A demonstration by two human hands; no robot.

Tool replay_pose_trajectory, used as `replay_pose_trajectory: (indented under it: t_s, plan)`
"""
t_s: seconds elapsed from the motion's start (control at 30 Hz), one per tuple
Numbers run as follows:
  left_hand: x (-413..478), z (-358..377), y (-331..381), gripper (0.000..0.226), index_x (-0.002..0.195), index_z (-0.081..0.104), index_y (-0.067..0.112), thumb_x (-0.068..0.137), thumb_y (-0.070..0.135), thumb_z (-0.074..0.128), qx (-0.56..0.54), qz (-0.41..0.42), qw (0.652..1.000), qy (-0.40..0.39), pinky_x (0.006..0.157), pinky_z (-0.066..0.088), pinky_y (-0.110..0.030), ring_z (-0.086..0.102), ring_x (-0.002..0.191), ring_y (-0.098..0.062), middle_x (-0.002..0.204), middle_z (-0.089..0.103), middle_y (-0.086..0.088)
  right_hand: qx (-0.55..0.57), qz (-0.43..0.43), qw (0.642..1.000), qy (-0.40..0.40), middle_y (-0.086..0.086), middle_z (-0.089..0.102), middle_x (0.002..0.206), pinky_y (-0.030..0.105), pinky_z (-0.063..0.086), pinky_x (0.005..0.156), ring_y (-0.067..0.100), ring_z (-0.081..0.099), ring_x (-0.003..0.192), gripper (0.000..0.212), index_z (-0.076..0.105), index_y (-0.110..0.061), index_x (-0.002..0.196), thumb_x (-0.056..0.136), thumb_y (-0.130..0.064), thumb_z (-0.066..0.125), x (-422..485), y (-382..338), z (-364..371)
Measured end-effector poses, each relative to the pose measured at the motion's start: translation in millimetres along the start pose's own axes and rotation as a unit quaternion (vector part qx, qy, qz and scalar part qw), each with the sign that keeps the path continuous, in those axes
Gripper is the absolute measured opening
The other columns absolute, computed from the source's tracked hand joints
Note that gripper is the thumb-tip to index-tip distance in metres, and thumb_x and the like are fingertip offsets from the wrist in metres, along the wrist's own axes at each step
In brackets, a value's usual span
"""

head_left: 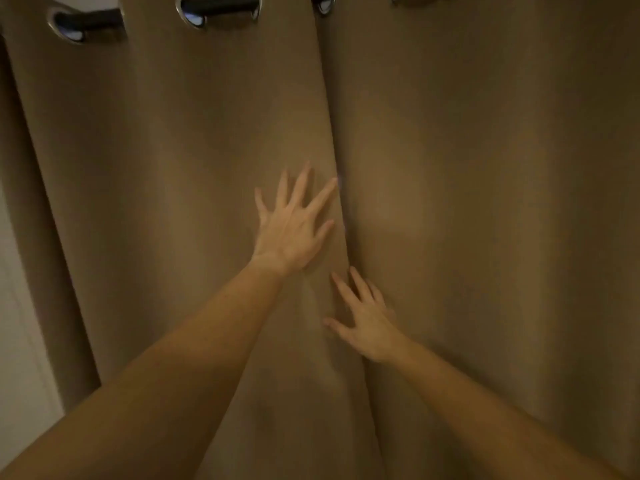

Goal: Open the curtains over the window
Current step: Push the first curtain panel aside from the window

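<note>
Two brown curtain panels hang closed in front of me and meet at a vertical seam in the middle. The left curtain (180, 174) overlaps the right curtain (485, 188). My left hand (294, 226) lies flat on the left panel beside the seam, fingers spread. Lower down, my right hand (363, 317) rests at the seam with its fingers apart, their tips at the edge of the fabric. Neither hand has fabric gathered in it. The window behind is fully hidden.
A dark curtain rod (221, 6) with metal eyelet rings (65, 27) runs along the top. A white wall (20, 334) shows at the left edge, beside the left panel's outer fold.
</note>
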State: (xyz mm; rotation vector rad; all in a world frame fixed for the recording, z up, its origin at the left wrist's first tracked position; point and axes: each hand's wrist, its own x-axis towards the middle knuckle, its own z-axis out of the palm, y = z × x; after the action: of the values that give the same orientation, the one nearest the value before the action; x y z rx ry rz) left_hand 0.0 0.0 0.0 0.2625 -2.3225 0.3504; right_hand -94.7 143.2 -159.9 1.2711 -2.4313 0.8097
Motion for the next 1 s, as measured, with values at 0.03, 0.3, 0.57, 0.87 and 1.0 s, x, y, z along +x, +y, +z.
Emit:
replay_pose_trajectory:
  t_s: [0.03, 0.3, 0.57, 0.87, 1.0]
  plan:
    - [3.9, 6.8, 1.5, 0.070, 0.174, -0.002, 0.053, 0.113, 0.066, 0.032, 0.027, 0.015, 1.000, 0.007, 0.128, 0.000, -0.082, -0.013, 0.172, -0.038, 0.185, -0.018, 0.003, 0.011, -0.014, 1.000, -0.005, -0.008, -0.012, 0.179, 0.049, 0.021, 0.127, 0.029, 0.000, 0.163, 0.091, -0.005, -0.053, 0.165, 0.097, -0.074, 0.051, 3.0, 1.4, 7.1]
    - [46.0, 59.7, 0.3, 0.076, 0.175, 0.004, 0.050, 0.109, 0.074, 0.032, 0.135, 0.021, 0.988, 0.072, 0.121, 0.005, -0.089, -0.011, 0.172, -0.040, 0.186, -0.014, -0.001, 0.015, -0.105, 0.994, 0.024, -0.007, -0.023, 0.177, 0.047, 0.016, 0.131, 0.022, -0.011, 0.163, 0.094, -0.012, -0.050, 0.165, 0.094, -0.081, 0.042, 50.2, 20.6, 52.3]
    - [65.9, 82.1, -30.9, 0.081, 0.176, 0.001, 0.047, 0.108, 0.077, 0.035, 0.207, -0.048, 0.976, 0.048, 0.124, 0.005, -0.088, -0.016, 0.171, -0.039, 0.185, -0.019, -0.003, 0.014, -0.152, 0.988, 0.010, -0.008, -0.023, 0.177, 0.066, 0.015, 0.126, 0.021, -0.015, 0.163, 0.094, -0.024, -0.057, 0.158, 0.090, -0.086, 0.035, 93.3, 25.1, 76.2]
    - [56.3, 92.7, -81.6, 0.086, 0.176, 0.000, 0.047, 0.106, 0.079, 0.039, 0.261, -0.082, 0.960, 0.060, 0.127, 0.006, -0.085, -0.011, 0.172, -0.037, 0.186, -0.016, -0.003, 0.020, -0.200, 0.980, 0.005, -0.005, -0.017, 0.179, 0.072, 0.018, 0.123, 0.022, -0.011, 0.164, 0.095, -0.021, -0.054, 0.161, 0.090, -0.088, 0.032, 129.1, 8.5, 103.1]
    - [52.7, 92.7, -109.8, 0.086, 0.176, 0.006, 0.046, 0.104, 0.080, 0.040, 0.285, -0.083, 0.952, 0.077, 0.127, 0.006, -0.082, -0.003, 0.173, -0.037, 0.187, -0.009, -0.003, 0.050, -0.222, 0.974, -0.022, -0.010, -0.024, 0.177, 0.075, 0.007, 0.125, 0.017, -0.022, 0.162, 0.095, -0.021, -0.052, 0.162, 0.094, -0.083, 0.038, 141.1, -14.7, 110.0]
